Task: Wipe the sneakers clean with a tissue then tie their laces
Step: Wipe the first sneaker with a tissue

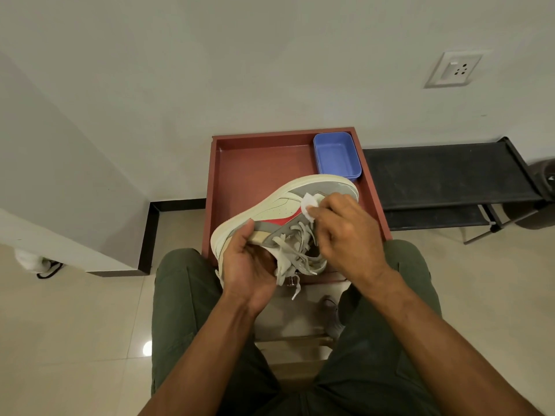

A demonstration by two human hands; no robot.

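At the centre of the frame my left hand (249, 265) grips the heel and collar of the sneaker (282, 211), fingers curled round it, holding it tipped on its side over the near part of the red-brown tray (258, 163), its sole turned to the upper left and its grey laces (295, 250) hanging loose and untied. Just right of that, my right hand (345, 232) pinches a white tissue (309, 205) and presses it against the grey side of the shoe near the toe. A blue plastic box (336, 156) sits in the tray's upper right corner, and a black rack (444, 172) stands at the right of the frame.
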